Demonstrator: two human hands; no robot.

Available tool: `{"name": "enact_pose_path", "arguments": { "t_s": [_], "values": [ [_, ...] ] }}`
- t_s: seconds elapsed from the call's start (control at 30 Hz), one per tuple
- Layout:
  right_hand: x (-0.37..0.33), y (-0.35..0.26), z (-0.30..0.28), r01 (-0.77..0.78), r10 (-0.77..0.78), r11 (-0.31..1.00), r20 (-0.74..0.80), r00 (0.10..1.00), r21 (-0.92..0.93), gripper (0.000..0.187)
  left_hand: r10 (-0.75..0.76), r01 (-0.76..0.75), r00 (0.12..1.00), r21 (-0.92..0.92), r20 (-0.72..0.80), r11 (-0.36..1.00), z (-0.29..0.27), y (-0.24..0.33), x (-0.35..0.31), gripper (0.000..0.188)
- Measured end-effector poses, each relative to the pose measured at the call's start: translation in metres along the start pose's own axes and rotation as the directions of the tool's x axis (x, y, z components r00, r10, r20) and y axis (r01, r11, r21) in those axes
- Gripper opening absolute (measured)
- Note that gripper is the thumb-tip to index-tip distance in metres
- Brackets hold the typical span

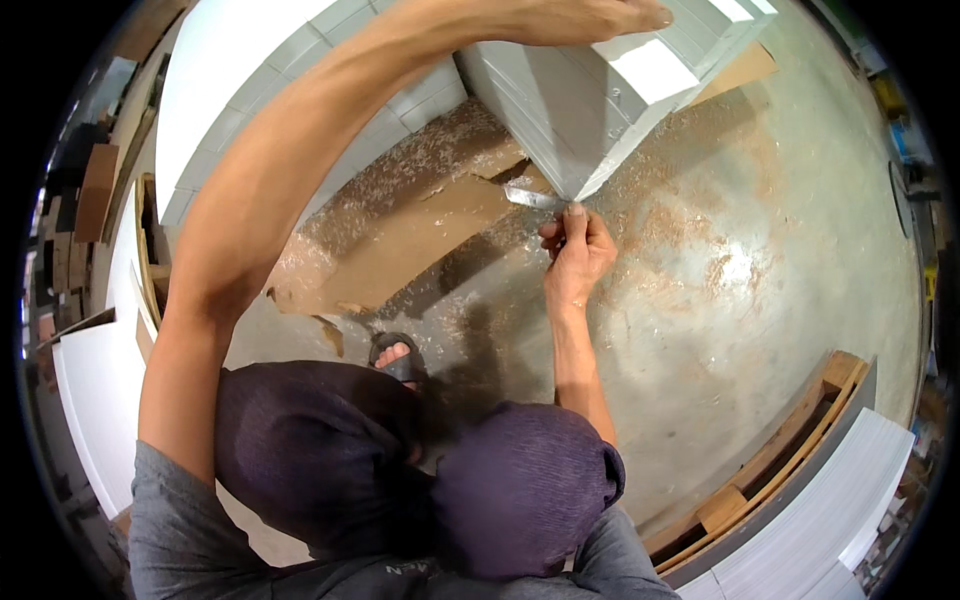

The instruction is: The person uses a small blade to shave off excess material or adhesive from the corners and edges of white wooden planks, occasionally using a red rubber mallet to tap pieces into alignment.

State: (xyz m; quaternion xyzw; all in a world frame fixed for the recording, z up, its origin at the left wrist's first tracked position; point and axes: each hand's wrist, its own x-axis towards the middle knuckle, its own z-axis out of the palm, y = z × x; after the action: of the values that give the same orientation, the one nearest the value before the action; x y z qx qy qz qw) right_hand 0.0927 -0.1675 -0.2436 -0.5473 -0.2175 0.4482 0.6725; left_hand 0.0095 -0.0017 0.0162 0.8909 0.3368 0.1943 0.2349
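Note:
My right hand (578,255) is closed in a pinch around a flat, shiny metal blade (533,198), whose pointed end sticks out to the left. It is at the lower corner of a pale grey-white block of stacked boards (560,105), close against the edge. Stretched up and across, my left arm ends with my left hand (615,18) resting on the top of that block. Its fingers look extended and flat, though the upper picture edge cuts off part of the hand.
A brown cardboard sheet (420,240) lies on the floor among white shavings. Another white board stack (240,80) stands at the upper left. Wooden pallet boards (760,470) and a white stack (820,510) are at the lower right. My sandalled foot (397,357) is below the cardboard.

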Motion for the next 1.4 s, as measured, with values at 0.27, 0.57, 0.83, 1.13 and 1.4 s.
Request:
{"name": "enact_pose_path", "arguments": {
  "t_s": [0.27,0.57,0.83,1.13,1.4],
  "values": [
    [-0.007,-0.075,0.019,0.232,-0.246,0.967,0.150,0.958,0.104,0.029,-0.043,0.043,0.999,0.078,0.008,0.996,-0.010,0.005,-0.009,0.050],
    [0.013,0.036,-0.037,-0.128,0.127,0.989,0.016,0.992,0.074,0.027,-0.082,0.081,0.997,0.052,0.010,0.995,0.009,0.004,0.000,0.042],
    [0.017,-0.039,-0.022,-0.042,0.000,0.994,0.368,0.930,0.106,0.027,0.010,-0.010,0.998,0.005,-0.054,1.000,0.007,-0.002,-0.009,0.037],
    [0.004,0.053,-0.054,-0.226,0.242,0.966,0.139,0.960,-0.127,0.027,0.137,-0.138,0.988,-0.004,-0.069,0.990,0.011,-0.006,-0.002,0.037],
    [0.033,-0.082,-0.046,-0.206,0.097,0.956,0.434,0.896,0.209,0.018,0.089,-0.089,0.995,0.014,-0.036,0.996,0.006,-0.019,-0.009,0.041]
  ]
}}
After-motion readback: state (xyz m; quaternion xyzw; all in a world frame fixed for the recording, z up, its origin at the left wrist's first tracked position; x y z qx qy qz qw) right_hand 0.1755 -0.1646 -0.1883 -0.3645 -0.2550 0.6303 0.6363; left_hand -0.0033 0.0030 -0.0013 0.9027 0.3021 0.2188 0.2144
